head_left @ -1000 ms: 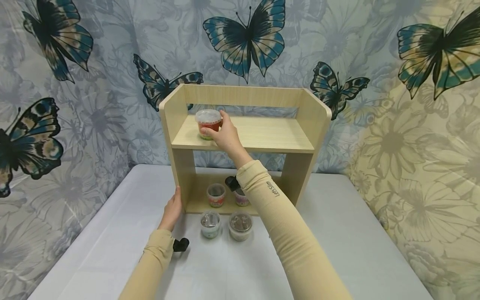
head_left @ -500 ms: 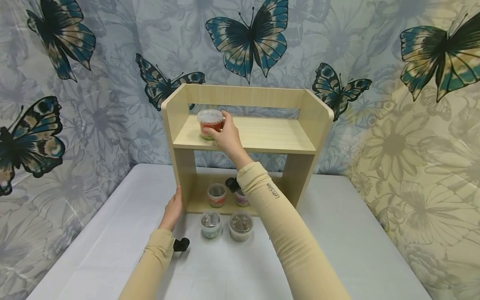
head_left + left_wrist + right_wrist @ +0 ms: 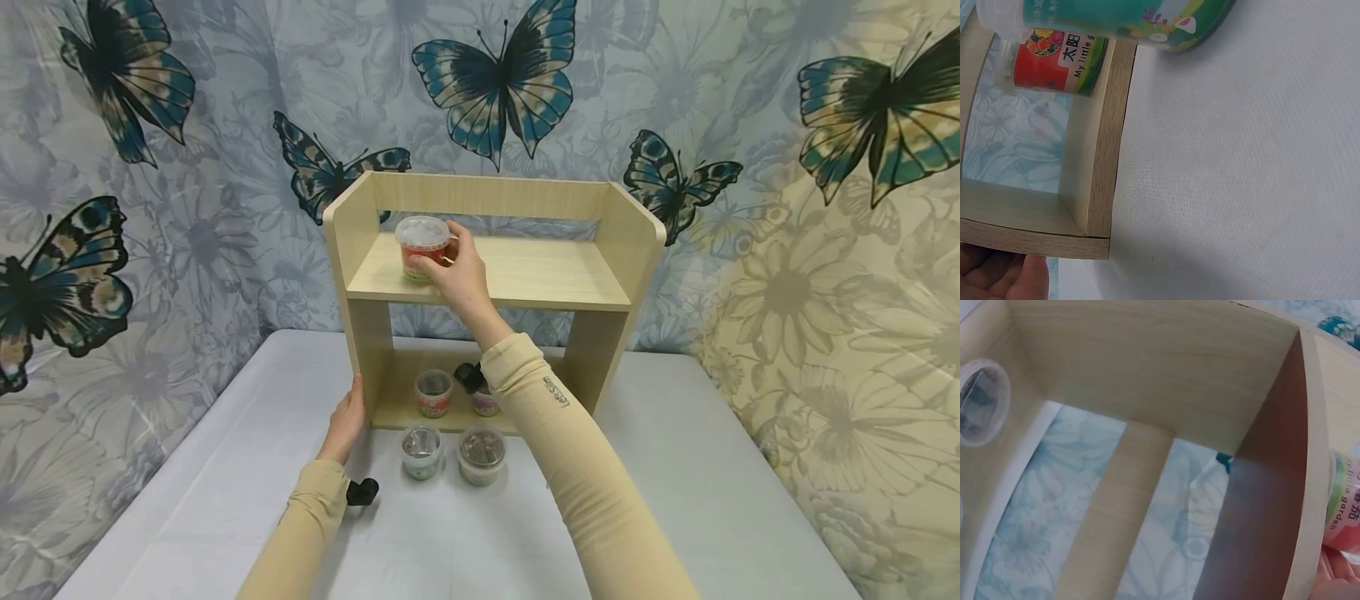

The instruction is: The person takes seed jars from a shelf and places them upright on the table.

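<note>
A clear-lidded plastic tub with a red label (image 3: 422,252) stands at the left of the upper board of a small wooden shelf (image 3: 495,196). My right hand (image 3: 463,282) grips it from the right, thumb in front; the far fingers are mostly hidden. In the right wrist view the tub (image 3: 1349,503) shows a green and red label above my fingers (image 3: 1338,581). My left hand (image 3: 345,423) rests against the shelf's left outer side, low down. The left wrist view shows its thumb (image 3: 1032,281) at that panel's edge.
On the lower board stand another red-labelled tub (image 3: 433,403) and a purple-labelled tub (image 3: 486,405), partly behind my right wrist. Two more lidded tubs, one teal-labelled (image 3: 422,460) and one wider (image 3: 482,463), stand on the white-covered table (image 3: 675,450) before the shelf.
My right hand and forearm have shifted slightly to the right, still gripping the tub, which has barely moved. The left hand stays against the shelf's side.
</note>
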A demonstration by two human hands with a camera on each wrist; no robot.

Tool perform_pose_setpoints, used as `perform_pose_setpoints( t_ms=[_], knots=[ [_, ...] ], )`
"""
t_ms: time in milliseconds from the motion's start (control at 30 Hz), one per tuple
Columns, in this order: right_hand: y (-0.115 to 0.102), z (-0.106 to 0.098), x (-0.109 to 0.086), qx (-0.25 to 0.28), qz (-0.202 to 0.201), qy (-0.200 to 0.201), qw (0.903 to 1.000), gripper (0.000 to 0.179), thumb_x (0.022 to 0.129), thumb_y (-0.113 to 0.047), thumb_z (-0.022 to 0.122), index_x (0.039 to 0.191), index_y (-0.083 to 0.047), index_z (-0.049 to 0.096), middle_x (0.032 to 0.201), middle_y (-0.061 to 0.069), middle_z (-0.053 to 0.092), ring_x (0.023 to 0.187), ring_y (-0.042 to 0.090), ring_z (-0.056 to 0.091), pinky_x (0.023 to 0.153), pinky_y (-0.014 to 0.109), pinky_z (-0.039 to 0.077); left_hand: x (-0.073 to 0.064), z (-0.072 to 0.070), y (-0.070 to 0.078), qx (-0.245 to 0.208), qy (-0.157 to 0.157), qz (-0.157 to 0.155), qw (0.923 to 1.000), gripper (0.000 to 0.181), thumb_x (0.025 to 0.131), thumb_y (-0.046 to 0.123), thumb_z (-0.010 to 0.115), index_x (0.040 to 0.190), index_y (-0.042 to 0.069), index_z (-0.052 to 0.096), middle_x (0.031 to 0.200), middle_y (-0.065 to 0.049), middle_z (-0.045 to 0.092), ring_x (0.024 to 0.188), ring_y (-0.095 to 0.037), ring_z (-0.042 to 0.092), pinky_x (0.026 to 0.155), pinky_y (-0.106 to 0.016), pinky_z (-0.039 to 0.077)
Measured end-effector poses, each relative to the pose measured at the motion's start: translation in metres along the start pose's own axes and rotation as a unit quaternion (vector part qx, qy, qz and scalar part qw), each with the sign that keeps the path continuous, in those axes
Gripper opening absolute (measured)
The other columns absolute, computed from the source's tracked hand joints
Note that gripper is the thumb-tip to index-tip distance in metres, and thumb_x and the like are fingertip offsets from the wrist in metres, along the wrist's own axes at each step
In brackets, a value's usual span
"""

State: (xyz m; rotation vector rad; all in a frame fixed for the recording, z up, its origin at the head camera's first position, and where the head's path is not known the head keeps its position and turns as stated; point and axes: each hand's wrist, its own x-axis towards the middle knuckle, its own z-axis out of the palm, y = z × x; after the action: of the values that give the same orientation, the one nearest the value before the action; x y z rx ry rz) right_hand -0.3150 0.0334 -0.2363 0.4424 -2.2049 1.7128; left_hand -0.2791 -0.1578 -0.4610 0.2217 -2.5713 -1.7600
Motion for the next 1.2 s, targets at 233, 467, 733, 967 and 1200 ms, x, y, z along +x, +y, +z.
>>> perform_pose_setpoints(
  t_ms=[233, 467, 733, 967, 1200],
  knots=[
    [-0.004, -0.007, -0.013, 0.048, -0.031, 0.002, 0.9984, 0.072, 0.08, -0.018, 0.075, 0.139, -0.008, 0.035, 0.122, 0.009, 0.056, 0.108, 0.017, 0.054, 0.091, 0.025, 0.045, -0.001, 0.002, -0.001, 0.013, 0.006, -0.002, 0.9999, 0.093, 0.088, 0.07, 0.008, 0.146, -0.002, 0.018, 0.148, -0.025, 0.018, 0.134, -0.041, 0.015, 0.108, -0.051, 0.014],
    [-0.007, -0.014, -0.037, 0.069, -0.093, -0.021, 0.993, 0.067, 0.08, -0.014, 0.075, 0.136, -0.007, 0.039, 0.119, 0.008, 0.057, 0.105, 0.017, 0.056, 0.089, 0.027, 0.046, 0.0, 0.003, 0.0, 0.021, 0.014, -0.002, 0.9997, 0.092, 0.089, 0.069, 0.007, 0.145, -0.003, 0.019, 0.147, -0.025, 0.019, 0.133, -0.042, 0.016, 0.108, -0.051, 0.014],
    [-0.014, -0.027, -0.077, 0.064, -0.13, -0.018, 0.9893, 0.065, 0.08, 0.0, 0.072, 0.134, 0.006, 0.037, 0.116, 0.022, 0.055, 0.105, 0.03, 0.054, 0.092, 0.036, 0.045, -0.001, 0.003, 0.001, 0.018, 0.016, 0.004, 0.9997, 0.091, 0.09, 0.068, 0.008, 0.145, -0.003, 0.02, 0.146, -0.025, 0.022, 0.133, -0.042, 0.018, 0.108, -0.051, 0.016],
    [-0.003, -0.042, -0.101, 0.058, -0.101, -0.011, 0.9931, 0.068, 0.079, 0.002, 0.072, 0.135, 0.007, 0.035, 0.121, 0.023, 0.053, 0.109, 0.031, 0.052, 0.093, 0.035, 0.044, -0.001, 0.002, -0.001, 0.01, 0.008, 0.002, 0.9999, 0.092, 0.089, 0.069, 0.009, 0.145, -0.003, 0.02, 0.147, -0.026, 0.021, 0.133, -0.043, 0.017, 0.108, -0.052, 0.015],
    [0.026, -0.06, -0.116, 0.05, -0.084, -0.026, 0.9949, 0.067, 0.079, 0.001, 0.072, 0.135, 0.005, 0.035, 0.125, 0.02, 0.051, 0.112, 0.028, 0.05, 0.094, 0.035, 0.044, 0.0, 0.003, -0.001, 0.009, 0.011, -0.003, 0.9999, 0.094, 0.088, 0.071, 0.008, 0.146, -0.002, 0.02, 0.147, -0.025, 0.021, 0.133, -0.042, 0.017, 0.108, -0.052, 0.015]
  ],
)
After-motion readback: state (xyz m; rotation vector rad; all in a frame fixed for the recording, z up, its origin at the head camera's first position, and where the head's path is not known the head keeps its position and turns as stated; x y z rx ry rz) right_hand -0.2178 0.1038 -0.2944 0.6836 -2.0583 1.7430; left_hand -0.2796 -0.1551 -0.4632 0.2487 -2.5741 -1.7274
